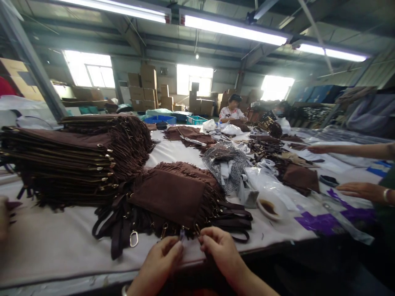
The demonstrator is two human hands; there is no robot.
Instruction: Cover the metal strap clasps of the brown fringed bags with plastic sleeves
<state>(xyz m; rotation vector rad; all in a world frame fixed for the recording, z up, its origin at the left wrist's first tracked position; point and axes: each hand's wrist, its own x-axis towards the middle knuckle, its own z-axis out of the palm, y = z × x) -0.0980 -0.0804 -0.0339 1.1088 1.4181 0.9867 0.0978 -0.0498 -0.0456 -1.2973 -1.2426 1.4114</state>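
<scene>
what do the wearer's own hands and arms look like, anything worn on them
Both the left hand and the right hand are bare, with no gloves. A pale, rounded band circles the left wrist, partly cut off by the picture's lower edge. The right forearm is uncovered as far as it shows, and no sleeve is visible on either arm.

And it's matt against glossy all over!
The pouch (169,195) looks soft and suede-like, its fringe (213,201) rough and shaggy; a smooth metal clasp (133,239) gleams, the clear plastic bag (267,183) shines in crinkles, purple plastic (314,224) looks slick, the table cover (70,246) dull cloth.
</scene>
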